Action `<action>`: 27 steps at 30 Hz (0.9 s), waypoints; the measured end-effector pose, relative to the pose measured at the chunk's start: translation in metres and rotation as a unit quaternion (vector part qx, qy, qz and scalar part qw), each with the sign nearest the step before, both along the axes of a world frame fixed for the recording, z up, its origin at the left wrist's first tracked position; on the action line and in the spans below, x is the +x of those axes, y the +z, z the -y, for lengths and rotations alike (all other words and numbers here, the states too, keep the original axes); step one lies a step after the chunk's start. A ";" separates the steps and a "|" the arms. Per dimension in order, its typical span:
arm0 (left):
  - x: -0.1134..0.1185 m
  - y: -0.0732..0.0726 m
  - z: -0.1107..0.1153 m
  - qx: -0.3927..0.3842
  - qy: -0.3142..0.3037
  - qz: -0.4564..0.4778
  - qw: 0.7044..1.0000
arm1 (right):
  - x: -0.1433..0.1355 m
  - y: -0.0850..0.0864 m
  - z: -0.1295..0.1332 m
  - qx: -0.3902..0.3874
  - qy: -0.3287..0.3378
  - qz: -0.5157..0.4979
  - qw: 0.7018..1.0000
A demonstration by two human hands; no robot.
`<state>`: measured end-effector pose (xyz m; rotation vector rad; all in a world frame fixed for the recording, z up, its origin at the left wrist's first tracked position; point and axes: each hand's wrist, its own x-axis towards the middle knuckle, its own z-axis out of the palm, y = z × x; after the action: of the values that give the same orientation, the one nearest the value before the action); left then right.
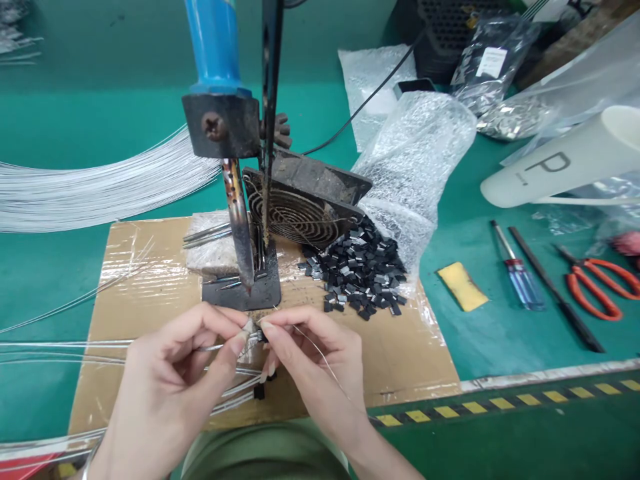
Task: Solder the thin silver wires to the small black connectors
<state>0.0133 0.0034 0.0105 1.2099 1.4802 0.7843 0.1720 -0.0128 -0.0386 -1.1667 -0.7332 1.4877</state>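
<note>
My left hand (185,383) is closed in a pinch on white wires (213,347), whose ends meet a small black connector (262,336) between my two hands. My right hand (323,363) pinches at the connector's other side, and a thin solder wire (320,352) runs through its fingers and back over the palm. The fingertips partly hide the connector. Just above them, the tip of a soldering iron (243,247) points down, clamped by its blue handle (214,47). Below my hands lie more white wires with black connectors (259,391) on their ends.
A dusty fan (300,213) stands behind the iron, beside a heap of black connectors (360,273). A bundle of white wires (100,183) lies left. To the right are a yellow sponge (463,287), a screwdriver (520,273), a dark rod (555,293) and orange-handled pliers (595,293).
</note>
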 end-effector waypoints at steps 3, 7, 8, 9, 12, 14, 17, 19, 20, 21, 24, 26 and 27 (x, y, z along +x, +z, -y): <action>0.001 0.002 -0.002 0.010 -0.005 -0.006 1.000 | 0.001 -0.001 0.001 0.013 0.004 0.031 0.999; 0.003 0.004 -0.005 0.011 -0.002 -0.038 0.999 | 0.009 0.000 0.006 0.070 0.003 0.148 0.987; 0.003 0.004 -0.005 0.007 0.005 -0.048 0.999 | 0.011 -0.001 0.007 0.090 0.005 0.164 0.982; 0.003 0.004 -0.005 0.001 0.015 -0.055 0.998 | 0.013 -0.001 0.009 0.106 0.004 0.171 0.980; 0.002 0.002 -0.005 -0.009 0.042 -0.060 0.997 | 0.017 -0.002 0.012 0.124 0.000 0.182 0.975; 0.000 0.001 -0.006 -0.001 0.025 -0.062 0.998 | 0.018 -0.001 0.012 0.126 0.008 0.206 0.970; -0.004 -0.001 -0.008 0.009 -0.004 -0.075 0.997 | 0.019 0.000 0.011 0.149 0.006 0.259 0.954; -0.006 -0.002 -0.010 0.007 -0.003 -0.085 0.996 | 0.022 0.000 0.009 0.162 -0.010 0.297 0.941; -0.006 -0.003 -0.010 0.004 0.000 -0.088 0.996 | 0.023 0.001 0.009 0.166 -0.013 0.311 0.936; -0.007 -0.004 -0.010 0.002 0.002 -0.088 0.996 | 0.024 0.001 0.008 0.167 -0.008 0.317 0.934; -0.007 -0.004 -0.011 0.006 0.005 -0.084 0.996 | 0.025 0.003 0.005 0.172 0.022 0.284 0.943; -0.006 -0.003 -0.012 0.005 0.003 -0.080 0.997 | 0.023 0.005 0.003 0.172 0.031 0.240 0.955; -0.006 -0.002 -0.012 0.004 0.002 -0.079 0.997 | 0.022 0.006 0.003 0.168 0.034 0.217 0.961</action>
<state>0.0073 0.0157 0.0082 1.3007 1.6086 0.7117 0.1942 -0.0156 -0.0324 -1.2201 -1.2829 1.1093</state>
